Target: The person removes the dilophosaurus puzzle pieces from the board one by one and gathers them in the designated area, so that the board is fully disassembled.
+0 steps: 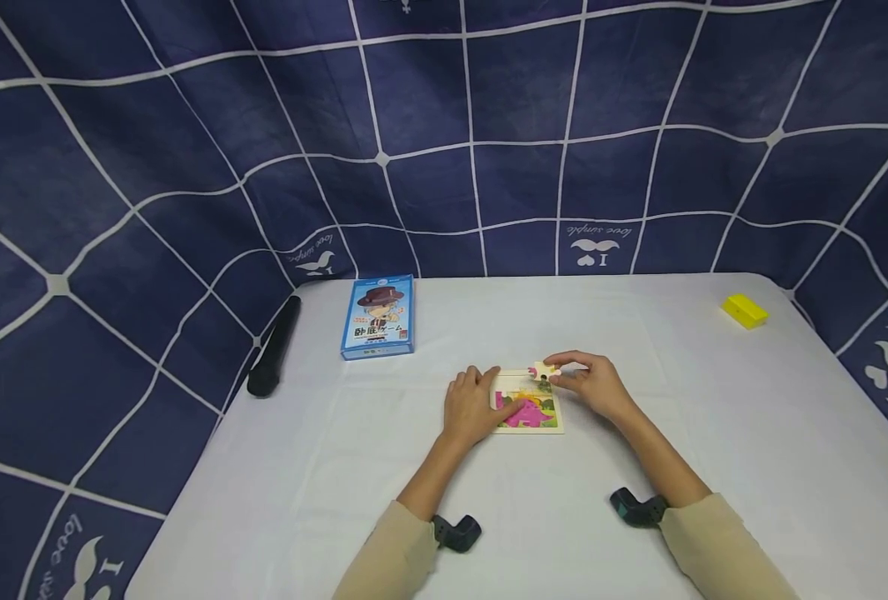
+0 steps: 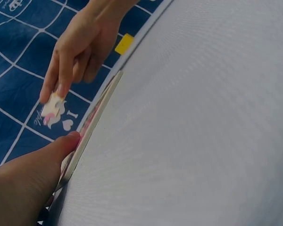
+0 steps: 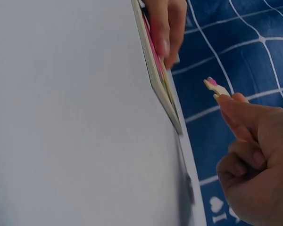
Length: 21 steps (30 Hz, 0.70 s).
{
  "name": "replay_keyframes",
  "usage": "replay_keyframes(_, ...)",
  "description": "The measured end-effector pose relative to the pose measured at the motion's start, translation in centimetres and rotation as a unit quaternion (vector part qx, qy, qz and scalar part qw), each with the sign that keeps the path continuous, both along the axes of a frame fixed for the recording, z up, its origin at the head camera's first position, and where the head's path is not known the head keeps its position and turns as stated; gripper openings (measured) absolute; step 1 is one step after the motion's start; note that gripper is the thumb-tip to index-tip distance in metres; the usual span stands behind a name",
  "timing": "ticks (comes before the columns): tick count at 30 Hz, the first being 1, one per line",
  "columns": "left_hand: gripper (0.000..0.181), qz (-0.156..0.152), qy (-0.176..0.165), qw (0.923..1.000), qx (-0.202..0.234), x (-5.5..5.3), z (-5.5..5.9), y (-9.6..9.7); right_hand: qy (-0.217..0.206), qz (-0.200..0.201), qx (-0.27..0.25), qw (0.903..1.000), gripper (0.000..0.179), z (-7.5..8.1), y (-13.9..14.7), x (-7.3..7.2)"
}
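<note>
A small wooden jigsaw board [image 1: 530, 430] with a pink dinosaur picture lies on the white table. My left hand [image 1: 471, 408] rests on its left side, thumb over the pink part and index finger by the upper left corner. My right hand [image 1: 594, 385] pinches a cream puzzle piece [image 1: 542, 371] with pink on it between thumb and fingertips. From the left wrist, the piece [image 2: 53, 109] shows raised above the board [image 2: 96, 115]. The right wrist view has the left thumb [image 3: 160, 40] pointing down onto the board.
A blue box [image 1: 378, 318] with a cartoon figure in a hat stands at the back left. Beside it, near the left edge, lies a black cylindrical object [image 1: 274, 348]. A yellow block [image 1: 745, 311] sits at the far right. Dark blue checked cloth [image 1: 519, 183] hangs behind the table.
</note>
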<state>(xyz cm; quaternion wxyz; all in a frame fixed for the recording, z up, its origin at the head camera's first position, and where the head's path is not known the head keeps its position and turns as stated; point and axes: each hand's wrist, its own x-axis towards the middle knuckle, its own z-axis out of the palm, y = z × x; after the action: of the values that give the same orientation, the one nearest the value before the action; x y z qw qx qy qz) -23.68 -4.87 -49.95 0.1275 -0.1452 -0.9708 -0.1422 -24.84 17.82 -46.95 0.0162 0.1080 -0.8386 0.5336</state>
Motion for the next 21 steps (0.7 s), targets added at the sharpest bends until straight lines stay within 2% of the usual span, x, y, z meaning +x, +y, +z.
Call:
replay_keyframes(6, 0.078, -0.003, 0.003, 0.9999, 0.010, 0.0, -0.1, 0.0, -0.031, -0.031, 0.014, 0.9989, 0.033, 0.5, 4.1, 0.5)
replay_keyframes(13, 0.078, -0.003, 0.003, 0.9999, 0.014, 0.0, 0.0, -0.1, -0.020, -0.061, 0.063, 0.9959, 0.036, 0.4, 8.7, 1.0)
replay_keyframes(16, 0.077, -0.004, 0.005, 0.9998, 0.018, 0.0, 0.0, -0.1, -0.023, -0.058, 0.065, 0.9959, 0.035, 0.3, 10.0, 1.0)
replay_keyframes(21, 0.077, -0.005, 0.007, 0.9997, 0.021, -0.1, 0.0, 0.0, -0.041, -0.030, 0.052, 0.9973, 0.032, -0.2, 11.2, 1.1)
